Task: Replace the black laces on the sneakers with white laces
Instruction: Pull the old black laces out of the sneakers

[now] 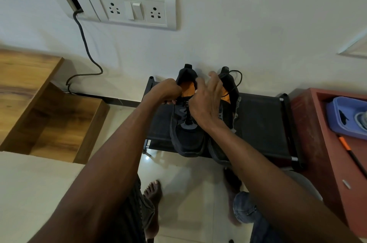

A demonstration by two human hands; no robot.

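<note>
Against a white wall, a low black rack point(262, 123) carries two black sneakers point(188, 139), toes toward the person. The left hand point(168, 92) pinches the black lace point(186, 109) at the near shoe's throat; the right hand point(206, 101), fingers spread, rests just beside it.

No legible text, label or number anywhere.

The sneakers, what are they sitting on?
Both sneakers sit on a black shoe rack against the wall. The hands cover the laces, and the rack's lower part is hidden.
</note>
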